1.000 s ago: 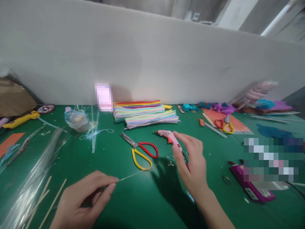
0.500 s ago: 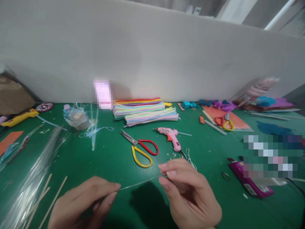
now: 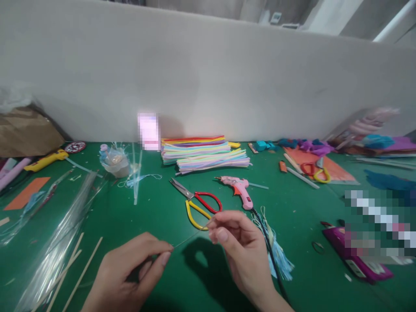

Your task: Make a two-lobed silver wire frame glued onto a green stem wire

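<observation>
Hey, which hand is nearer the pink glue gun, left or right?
Right. The right hand is just on the near side of the pink glue gun's handle; the left hand is farther away, to the gun's left and toward the wearer.

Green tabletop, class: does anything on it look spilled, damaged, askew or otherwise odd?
No spill or breakage stands out. Slightly odd: the pink glue gun lies on its side without a stand, nozzle towards the scissors, though such tools can get hot. A small white scrap lies loose near the purple item at the right.
</observation>
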`<action>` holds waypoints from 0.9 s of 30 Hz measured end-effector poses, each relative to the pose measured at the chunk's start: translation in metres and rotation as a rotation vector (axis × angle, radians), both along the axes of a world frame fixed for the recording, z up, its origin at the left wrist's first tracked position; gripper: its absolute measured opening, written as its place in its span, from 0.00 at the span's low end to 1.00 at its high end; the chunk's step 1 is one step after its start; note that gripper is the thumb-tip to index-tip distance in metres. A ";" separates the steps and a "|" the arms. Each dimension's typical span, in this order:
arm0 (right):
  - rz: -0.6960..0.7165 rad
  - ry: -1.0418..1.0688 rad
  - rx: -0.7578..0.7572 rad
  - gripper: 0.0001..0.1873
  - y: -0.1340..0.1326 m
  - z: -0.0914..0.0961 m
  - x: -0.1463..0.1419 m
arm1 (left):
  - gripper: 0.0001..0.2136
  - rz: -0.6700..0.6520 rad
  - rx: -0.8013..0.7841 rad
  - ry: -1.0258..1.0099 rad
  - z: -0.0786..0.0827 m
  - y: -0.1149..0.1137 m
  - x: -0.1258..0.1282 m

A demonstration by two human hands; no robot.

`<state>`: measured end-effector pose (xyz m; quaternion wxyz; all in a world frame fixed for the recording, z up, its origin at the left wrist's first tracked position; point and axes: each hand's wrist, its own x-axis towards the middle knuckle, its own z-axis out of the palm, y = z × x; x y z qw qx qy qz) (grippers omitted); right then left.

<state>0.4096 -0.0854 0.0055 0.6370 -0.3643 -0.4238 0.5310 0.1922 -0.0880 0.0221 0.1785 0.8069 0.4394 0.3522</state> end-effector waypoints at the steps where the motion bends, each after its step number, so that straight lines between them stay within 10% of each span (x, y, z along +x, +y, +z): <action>1: 0.016 0.038 -0.027 0.05 0.001 -0.001 0.000 | 0.05 0.004 -0.016 -0.001 0.000 0.001 0.000; 15: 0.181 0.060 -0.032 0.07 -0.004 0.003 -0.007 | 0.08 -0.034 -0.252 -0.023 -0.007 0.000 -0.003; 27: -0.166 0.166 -0.175 0.10 0.014 -0.001 0.016 | 0.06 0.010 -0.079 0.152 0.006 -0.024 -0.014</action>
